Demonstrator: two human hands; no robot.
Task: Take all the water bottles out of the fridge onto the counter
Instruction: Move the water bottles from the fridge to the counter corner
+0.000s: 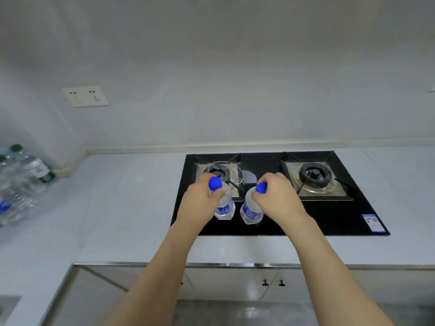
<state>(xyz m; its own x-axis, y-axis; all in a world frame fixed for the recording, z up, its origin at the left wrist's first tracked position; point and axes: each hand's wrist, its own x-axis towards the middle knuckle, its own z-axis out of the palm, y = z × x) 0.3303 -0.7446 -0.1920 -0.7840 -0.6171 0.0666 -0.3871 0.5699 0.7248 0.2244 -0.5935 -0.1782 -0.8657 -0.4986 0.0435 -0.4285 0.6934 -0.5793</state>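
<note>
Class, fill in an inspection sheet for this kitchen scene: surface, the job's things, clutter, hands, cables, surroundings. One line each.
Surface: pale counter with a black gas stove set into it.
Job's things: two blue-capped bottles, the left bottle and the right bottle, upright over the stove's glass; whether they touch it cannot be told. More bottles are grouped at the counter's far left.
Clutter: nothing seen.
Hands: left hand grips the left bottle near its cap; right hand grips the right bottle the same way.
Cables: nothing seen.
Surroundings: wall socket, cupboard doors with knobs below.
</note>
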